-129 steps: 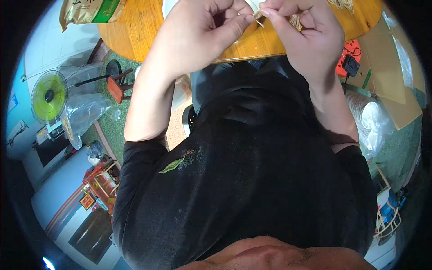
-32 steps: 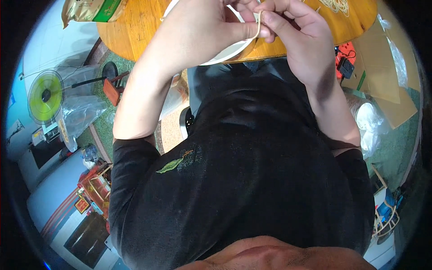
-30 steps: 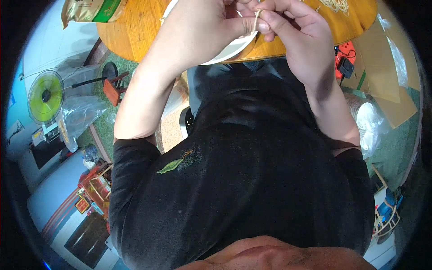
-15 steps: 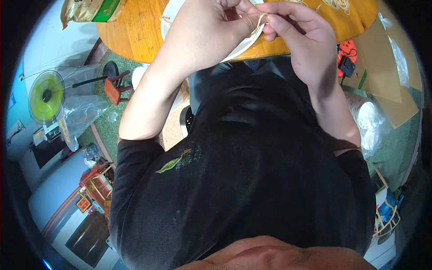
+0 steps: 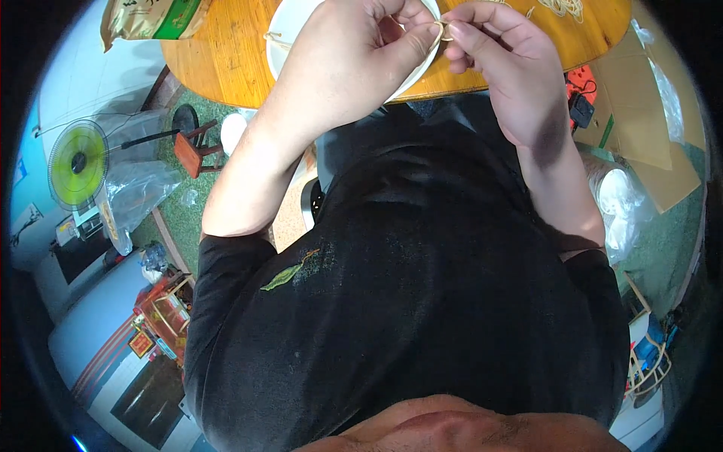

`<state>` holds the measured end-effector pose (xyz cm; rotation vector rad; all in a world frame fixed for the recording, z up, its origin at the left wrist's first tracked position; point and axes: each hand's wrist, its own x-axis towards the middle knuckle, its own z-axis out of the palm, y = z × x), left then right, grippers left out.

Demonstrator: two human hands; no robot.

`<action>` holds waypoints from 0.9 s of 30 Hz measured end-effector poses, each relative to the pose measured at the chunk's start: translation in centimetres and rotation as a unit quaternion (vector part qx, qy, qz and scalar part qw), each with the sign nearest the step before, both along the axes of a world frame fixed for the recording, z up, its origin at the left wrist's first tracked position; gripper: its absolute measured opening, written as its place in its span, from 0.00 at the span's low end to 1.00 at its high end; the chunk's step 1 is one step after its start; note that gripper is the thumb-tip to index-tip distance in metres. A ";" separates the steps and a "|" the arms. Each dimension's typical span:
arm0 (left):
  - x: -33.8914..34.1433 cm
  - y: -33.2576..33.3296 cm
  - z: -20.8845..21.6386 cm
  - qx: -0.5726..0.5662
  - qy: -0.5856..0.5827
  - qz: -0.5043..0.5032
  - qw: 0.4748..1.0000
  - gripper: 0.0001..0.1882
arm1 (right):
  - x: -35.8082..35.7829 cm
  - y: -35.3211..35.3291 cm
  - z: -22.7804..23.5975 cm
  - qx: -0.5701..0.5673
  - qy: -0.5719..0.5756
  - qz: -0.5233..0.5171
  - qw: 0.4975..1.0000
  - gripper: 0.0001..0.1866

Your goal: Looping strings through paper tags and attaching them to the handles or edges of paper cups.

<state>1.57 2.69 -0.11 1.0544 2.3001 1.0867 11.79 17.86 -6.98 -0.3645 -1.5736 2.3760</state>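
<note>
My left hand [image 5: 343, 68] and my right hand [image 5: 521, 79] meet at the top of the head view, over the near edge of a wooden table. Both are closed, fingertips pinching one thin, pale tan strand [image 5: 447, 32] that bends into a small loop between them. Whether it is string or something dried, I cannot tell. Under my left hand lies a round white dish [image 5: 283, 21], largely covered by it. Another tan strand end [image 5: 277, 39] sticks out at the dish's left side. More such strands [image 5: 563, 7] lie in a loose tangle at the table's far right.
A gold and green bag [image 5: 154, 19] rests at the left of the wooden table [image 5: 226, 69]. A green fan [image 5: 78, 162] and a small red-brown stool [image 5: 188, 154] stand left on the floor. Flattened cardboard [image 5: 633, 98] and a red object [image 5: 581, 81] are at the right.
My fingertips have shifted slightly, and the strand between them now forms a small loop. Both hands keep their pinch, and the dish has moved a little.
</note>
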 end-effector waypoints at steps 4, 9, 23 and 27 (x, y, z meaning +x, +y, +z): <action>-0.4 -0.2 -0.2 0.029 -0.085 -0.022 0.996 0.05 | 0.2 -0.4 0.2 -0.045 -0.032 -0.018 0.998 0.06; -3.4 0.0 -5.1 0.346 -0.122 -0.240 0.899 0.03 | 0.1 -1.4 1.0 -0.173 -0.026 -0.038 0.984 0.08; -2.8 -0.8 -1.2 0.212 -0.367 -0.049 0.905 0.05 | -0.1 -1.1 1.0 -0.016 -0.025 -0.037 0.999 0.06; -1.4 -0.1 0.2 0.211 -0.267 -0.068 0.938 0.05 | 0.1 0.3 2.4 0.039 -0.076 0.063 0.994 0.06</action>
